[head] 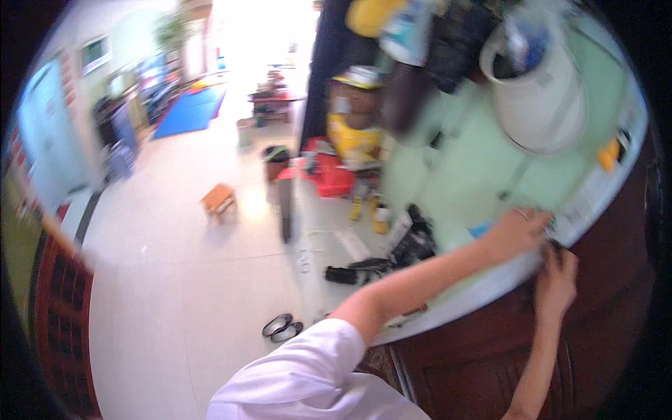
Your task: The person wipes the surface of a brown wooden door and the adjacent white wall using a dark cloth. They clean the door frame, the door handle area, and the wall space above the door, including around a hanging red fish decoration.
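My left hand point(517, 233), with a ring on one finger, reaches across to the edge of a pale green tabletop point(451, 194). My right hand point(556, 281) comes up from below and meets it at that edge. A small dark object point(554, 244) sits at the fingertips of my right hand, close to my left fingers; blur and the fingers hide what it is. What my left fingers grip is not clear. A bit of blue material point(480, 229) lies beside my left wrist.
A large white bucket point(541, 100) stands on the table, with an orange item point(609, 155) near the rim. Black straps point(367, 270), a yellow bottle point(380, 218) and a red container point(333, 176) crowd the left side. On the floor are a wooden stool point(218, 200) and sandals point(282, 328).
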A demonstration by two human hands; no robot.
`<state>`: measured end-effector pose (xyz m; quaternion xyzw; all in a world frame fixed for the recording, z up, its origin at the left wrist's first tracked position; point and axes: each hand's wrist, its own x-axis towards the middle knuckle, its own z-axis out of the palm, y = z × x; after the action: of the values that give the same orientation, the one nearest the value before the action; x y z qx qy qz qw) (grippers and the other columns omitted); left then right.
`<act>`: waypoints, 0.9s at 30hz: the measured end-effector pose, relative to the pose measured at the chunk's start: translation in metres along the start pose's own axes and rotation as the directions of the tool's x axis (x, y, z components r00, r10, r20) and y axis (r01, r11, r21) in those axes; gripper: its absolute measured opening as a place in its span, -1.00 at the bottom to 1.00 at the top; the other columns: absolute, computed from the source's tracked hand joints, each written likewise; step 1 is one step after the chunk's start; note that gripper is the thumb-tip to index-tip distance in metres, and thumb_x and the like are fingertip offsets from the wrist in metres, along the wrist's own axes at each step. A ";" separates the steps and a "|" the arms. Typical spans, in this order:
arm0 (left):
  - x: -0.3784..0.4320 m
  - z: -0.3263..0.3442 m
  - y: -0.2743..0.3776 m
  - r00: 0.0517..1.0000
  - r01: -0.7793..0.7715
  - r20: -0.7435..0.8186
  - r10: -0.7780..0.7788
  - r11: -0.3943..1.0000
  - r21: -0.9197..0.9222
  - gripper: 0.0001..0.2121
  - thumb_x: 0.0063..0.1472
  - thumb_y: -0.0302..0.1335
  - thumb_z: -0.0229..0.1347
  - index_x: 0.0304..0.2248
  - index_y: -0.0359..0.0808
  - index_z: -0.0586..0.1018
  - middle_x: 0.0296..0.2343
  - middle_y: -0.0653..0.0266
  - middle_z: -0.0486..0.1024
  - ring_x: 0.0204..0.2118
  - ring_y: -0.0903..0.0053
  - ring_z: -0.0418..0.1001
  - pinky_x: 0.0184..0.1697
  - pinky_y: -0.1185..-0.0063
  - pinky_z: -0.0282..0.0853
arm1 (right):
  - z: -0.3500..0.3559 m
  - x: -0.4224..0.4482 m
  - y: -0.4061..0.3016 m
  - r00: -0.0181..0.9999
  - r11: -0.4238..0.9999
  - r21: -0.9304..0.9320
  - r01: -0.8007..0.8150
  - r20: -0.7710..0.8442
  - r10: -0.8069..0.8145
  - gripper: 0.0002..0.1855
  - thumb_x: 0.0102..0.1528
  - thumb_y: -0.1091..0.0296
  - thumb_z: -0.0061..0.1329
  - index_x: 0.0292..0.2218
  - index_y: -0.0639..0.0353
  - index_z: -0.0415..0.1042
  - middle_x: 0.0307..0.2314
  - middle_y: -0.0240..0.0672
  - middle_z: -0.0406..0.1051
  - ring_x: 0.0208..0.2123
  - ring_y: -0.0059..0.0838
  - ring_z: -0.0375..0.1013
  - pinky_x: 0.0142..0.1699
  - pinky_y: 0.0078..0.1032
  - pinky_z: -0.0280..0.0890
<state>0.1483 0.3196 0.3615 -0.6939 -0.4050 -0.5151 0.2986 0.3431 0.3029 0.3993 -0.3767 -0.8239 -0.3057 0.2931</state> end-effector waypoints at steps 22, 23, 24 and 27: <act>0.003 -0.007 0.015 0.998 -0.058 -0.015 0.060 0.990 0.128 -0.77 0.04 -0.34 0.11 -0.30 -0.25 0.57 -0.16 0.12 0.46 -0.19 0.21 0.46 -0.19 0.34 0.39 | 0.012 -0.017 0.032 0.972 0.966 0.130 0.222 -0.108 -0.209 -0.45 -0.05 0.57 0.09 0.02 -0.01 0.46 -0.11 -0.15 0.31 -0.06 -0.09 0.37 -0.07 -0.28 0.37; 0.006 -0.004 0.015 1.000 -0.011 0.005 0.011 0.997 0.078 -0.72 0.06 -0.34 0.11 -0.23 -0.26 0.55 -0.18 0.10 0.47 -0.18 0.18 0.47 -0.18 0.31 0.39 | 0.002 -0.004 0.033 0.971 0.979 0.110 0.174 -0.185 -0.152 -0.44 -0.04 0.57 0.09 0.02 -0.05 0.46 -0.10 -0.18 0.32 -0.06 -0.10 0.37 -0.06 -0.30 0.37; 0.009 -0.007 0.018 0.994 0.100 0.049 -0.097 0.993 -0.062 -0.66 0.09 -0.31 0.10 -0.15 -0.28 0.51 -0.20 0.08 0.49 -0.16 0.15 0.47 -0.14 0.28 0.38 | 0.004 0.001 0.041 0.974 0.978 0.150 0.142 -0.200 -0.111 -0.44 -0.04 0.54 0.09 0.03 -0.10 0.46 -0.10 -0.19 0.33 -0.05 -0.11 0.38 -0.05 -0.31 0.37; 0.006 -0.028 -0.003 0.974 0.179 0.171 -0.150 0.969 -0.168 -0.63 0.17 -0.26 0.08 -0.10 -0.31 0.49 -0.18 0.04 0.51 -0.10 0.14 0.46 -0.01 0.28 0.35 | 0.022 0.004 0.017 0.981 0.986 0.132 0.098 -0.180 -0.074 -0.54 0.00 0.45 0.07 -0.04 -0.19 0.49 -0.19 -0.28 0.38 -0.15 -0.18 0.42 -0.16 -0.29 0.42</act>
<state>0.1336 0.2994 0.3751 -0.7205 -0.4347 -0.5169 0.1571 0.3492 0.3296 0.3928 -0.2909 -0.8299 -0.2914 0.3765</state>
